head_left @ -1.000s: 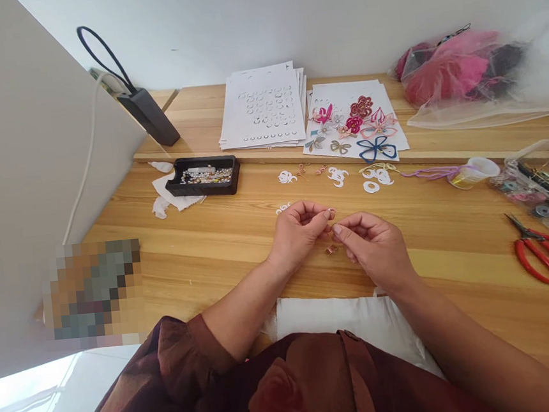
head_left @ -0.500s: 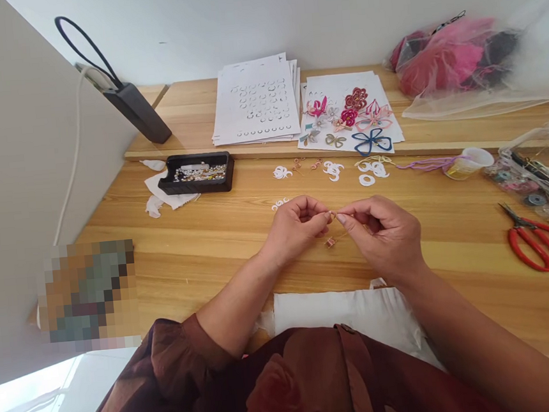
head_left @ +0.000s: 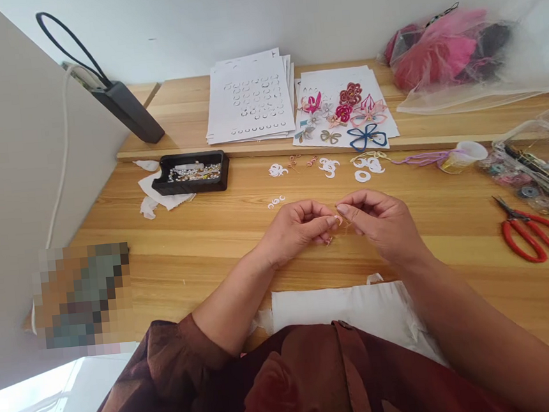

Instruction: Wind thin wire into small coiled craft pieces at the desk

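My left hand [head_left: 300, 229] and my right hand [head_left: 382, 222] meet above the wooden table [head_left: 202, 257], fingertips almost touching. Both pinch a thin copper wire [head_left: 346, 223], which is partly hidden by my fingers. A small copper wire coil [head_left: 328, 241] hangs just below my left fingertips, and I cannot tell whether it touches the table. White paper cut-outs [head_left: 276, 201] lie on the table beyond my left hand.
A black tray of beads [head_left: 191, 189] sits on a white cloth [head_left: 158, 197]. Cut-out paper sheets [head_left: 246, 106] and wire flowers on paper [head_left: 345, 139] lie on a raised shelf. Red-handled scissors [head_left: 532, 238] and a clear plastic box [head_left: 537, 157] stand at the right.
My hands have drawn closer together, and the wire now spans my fingertips. The coil sits higher, nearer my left fingers. The whole view has shifted slightly.
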Available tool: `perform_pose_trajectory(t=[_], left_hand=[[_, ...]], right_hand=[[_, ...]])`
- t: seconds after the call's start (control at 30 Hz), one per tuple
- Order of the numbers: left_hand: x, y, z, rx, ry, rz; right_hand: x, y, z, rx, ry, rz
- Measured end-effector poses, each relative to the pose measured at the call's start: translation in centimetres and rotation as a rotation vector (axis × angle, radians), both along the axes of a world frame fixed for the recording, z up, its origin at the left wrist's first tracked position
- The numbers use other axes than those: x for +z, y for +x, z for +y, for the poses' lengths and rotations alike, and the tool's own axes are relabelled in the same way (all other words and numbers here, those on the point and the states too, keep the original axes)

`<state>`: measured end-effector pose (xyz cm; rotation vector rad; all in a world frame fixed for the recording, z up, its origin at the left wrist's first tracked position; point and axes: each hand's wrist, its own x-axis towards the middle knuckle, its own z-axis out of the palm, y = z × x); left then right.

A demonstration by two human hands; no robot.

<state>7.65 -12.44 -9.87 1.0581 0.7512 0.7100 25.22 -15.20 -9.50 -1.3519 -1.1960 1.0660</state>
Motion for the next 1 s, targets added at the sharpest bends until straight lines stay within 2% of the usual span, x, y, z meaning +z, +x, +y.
perform_pose_trajectory(t=[0.17, 0.33, 0.43, 0.57, 0.7, 0.8, 1.0], left_hand=[[-0.1, 0.1, 0.2, 0.079, -0.057, -0.04], [-0.2, 0.4, 0.3, 0.24, -0.051, -0.065], [-0.2, 0.5, 0.4, 0.3, 0.001, -0.042], [-0.2, 0.5, 0.4, 0.315, 0.094, 0.014], [-0.3, 0.4, 0.3, 0.269, 0.125, 0.051], [-0.4, 0.5, 0.3, 0.211, 0.13, 0.055], [-0.1, 0.5, 0.0, 0.129, 0.088, 0.028]], right_hand=[[-0.5, -0.3, 0.0, 0.024, -0.151, 0.169], [-0.7, -0.9, -0.6, 0.083, -0.206, 0.178], [-0.5, -1.2, -1.0, 0.119, -0.218, 0.107], [-0.2, -1.3, -1.5, 0.096, -0.022, -0.092], [0.0, -1.0, -1.5, -0.057, 0.181, -0.306], [0.1, -0.7, -1.3, -0.108, 0.22, -0.337], [0.0, -0.5, -0.8, -0.097, 0.207, -0.222]])
